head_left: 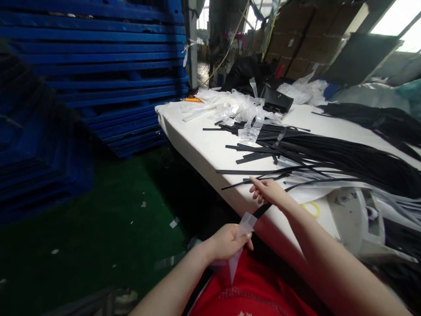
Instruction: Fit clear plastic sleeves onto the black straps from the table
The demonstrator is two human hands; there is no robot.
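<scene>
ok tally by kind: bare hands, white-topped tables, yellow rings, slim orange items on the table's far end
Left hand and right hand, both bare: 2
White-topped table: 1
Yellow ring: 1
Slim orange item: 1
Total: 5

The strips (345, 156) are black (the table (190, 129) plain white).
</scene>
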